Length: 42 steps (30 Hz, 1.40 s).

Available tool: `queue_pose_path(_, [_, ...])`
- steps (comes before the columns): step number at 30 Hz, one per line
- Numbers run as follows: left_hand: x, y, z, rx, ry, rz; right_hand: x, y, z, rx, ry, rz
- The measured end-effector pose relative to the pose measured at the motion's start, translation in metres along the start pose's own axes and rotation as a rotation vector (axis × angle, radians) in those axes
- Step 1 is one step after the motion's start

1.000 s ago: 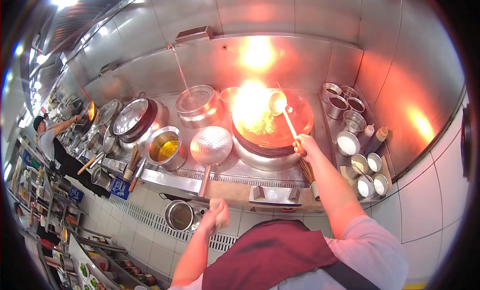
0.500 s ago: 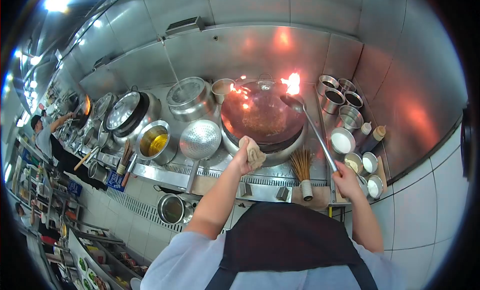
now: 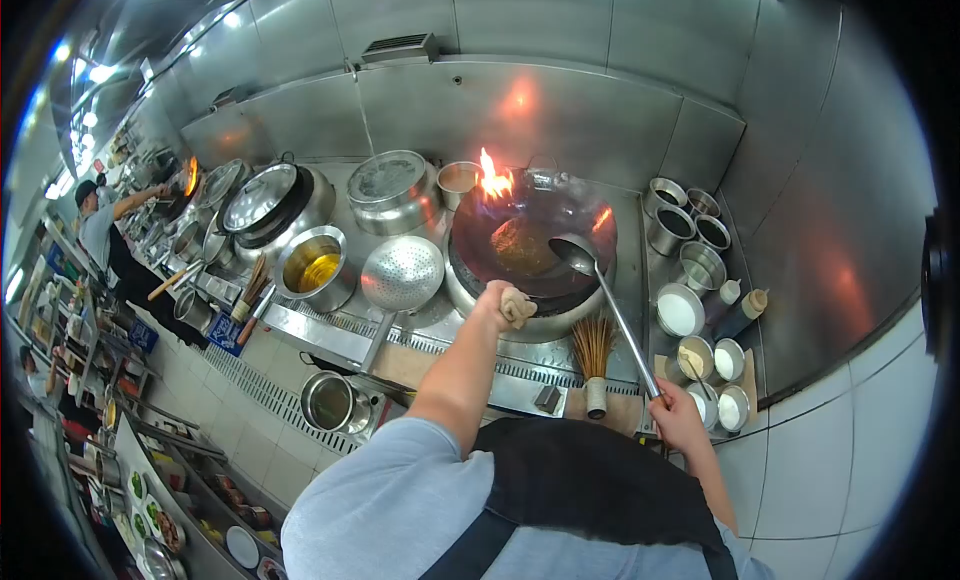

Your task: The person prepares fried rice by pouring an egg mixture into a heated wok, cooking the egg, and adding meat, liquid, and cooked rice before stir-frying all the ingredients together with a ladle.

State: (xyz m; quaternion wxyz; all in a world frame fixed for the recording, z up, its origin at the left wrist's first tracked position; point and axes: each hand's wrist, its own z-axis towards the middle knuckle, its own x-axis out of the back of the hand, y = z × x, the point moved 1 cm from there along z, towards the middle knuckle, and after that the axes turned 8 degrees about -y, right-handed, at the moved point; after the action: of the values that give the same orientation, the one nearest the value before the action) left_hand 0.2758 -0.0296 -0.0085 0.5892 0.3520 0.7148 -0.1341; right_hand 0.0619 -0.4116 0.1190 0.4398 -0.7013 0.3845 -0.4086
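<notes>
Wok (image 3: 575, 210), dark metal, one: sitting just beyond the left hand (image 3: 492, 306), flames (image 3: 494, 180) flickering near its far rim. Handling: probably heavy, stiff and hot, possibly slick with oil; its near rim, padded, is looking the likeliest place to grip.

Left hand: closing tightly around a folded cloth (image 3: 516, 308) over that rim; whether it is gripping metal too, I cannot tell.

Right hand (image 3: 678, 415): wrapping its fingers around the handle end of a ladle (image 3: 580, 255), whose bowl is lying over the wok's right side.

Bamboo brush (image 3: 595, 350), one: resting on the worktop (image 3: 632, 260) between both hands. Perforated skimmer (image 3: 402, 275), one: lying left of the left hand.
</notes>
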Motion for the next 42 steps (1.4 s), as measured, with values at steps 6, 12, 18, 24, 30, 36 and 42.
queue_pose_path(6, [-0.061,-0.054,-0.027,-0.487,0.226,-0.037,0.009,-0.025,-0.033,-0.003,0.000,0.053])
queue_pose_path(12, [-0.087,-0.042,-0.072,-0.533,0.110,-0.057,0.013,-0.035,-0.022,0.154,-0.034,0.136])
queue_pose_path(18, [-0.105,-0.028,-0.127,-0.627,0.165,-0.016,-0.014,-0.020,0.036,0.237,-0.223,0.187])
queue_pose_path(24, [-0.118,-0.002,-0.202,-0.847,0.326,-0.002,-0.073,-0.038,0.065,0.291,-0.317,0.251])
queue_pose_path(30, [-0.090,0.041,-0.312,-0.792,0.427,0.071,-0.115,-0.049,0.061,0.291,-0.369,0.301])
queue_pose_path(36, [-0.047,0.081,-0.407,-0.856,0.558,0.140,-0.161,-0.040,0.063,0.216,-0.407,0.295])
queue_pose_path(42, [-0.015,0.125,-0.466,-1.110,0.721,0.323,-0.212,-0.032,0.066,0.136,-0.424,0.303])
